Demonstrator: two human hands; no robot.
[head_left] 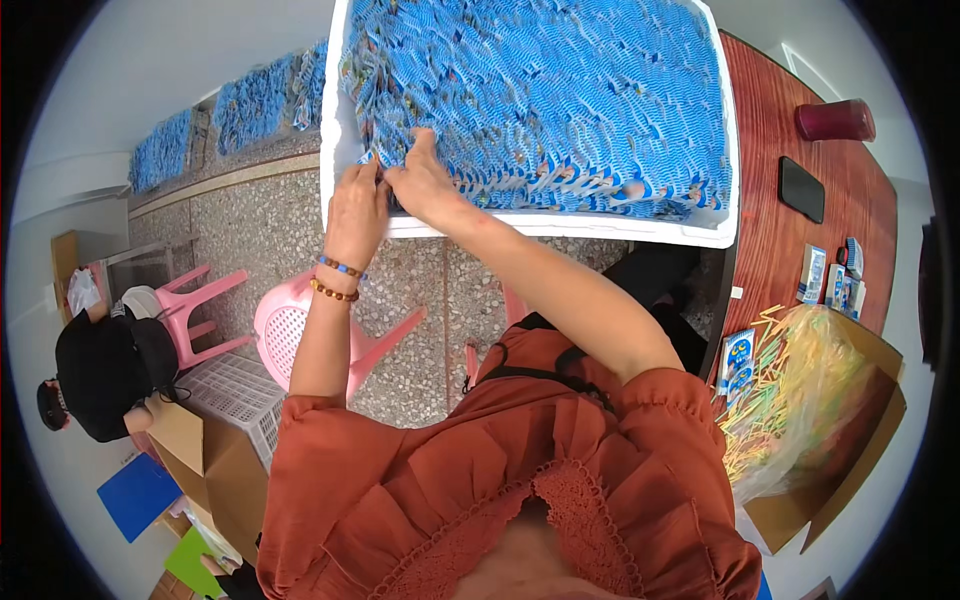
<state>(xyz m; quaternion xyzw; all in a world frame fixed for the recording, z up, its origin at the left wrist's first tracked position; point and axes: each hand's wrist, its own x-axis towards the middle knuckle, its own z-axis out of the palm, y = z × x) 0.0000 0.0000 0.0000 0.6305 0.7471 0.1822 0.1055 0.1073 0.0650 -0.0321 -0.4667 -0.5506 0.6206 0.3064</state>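
Note:
A white foam box (530,226) in front of me is packed with rows of small blue-and-white patterned packets (560,90). Both hands work at its near left corner, among the packets. My left hand (357,208), with two beaded bracelets at the wrist, is closed by the inner wall; what its fingers pinch is hidden. Just to its right, my right hand (424,186) rests on the packets' edge. One of its fingers stretches forward over them and the thumb points toward the left hand, apart from that finger. Its other fingers are hidden.
On the wooden table (770,270) at right are a phone (801,189), a dark red cup (835,120), loose packets (736,362) and a cardboard box (880,400) of coloured sticks. Pink stools (285,325) stand at left, near another person (110,370). More blue packets (255,105) lie far left.

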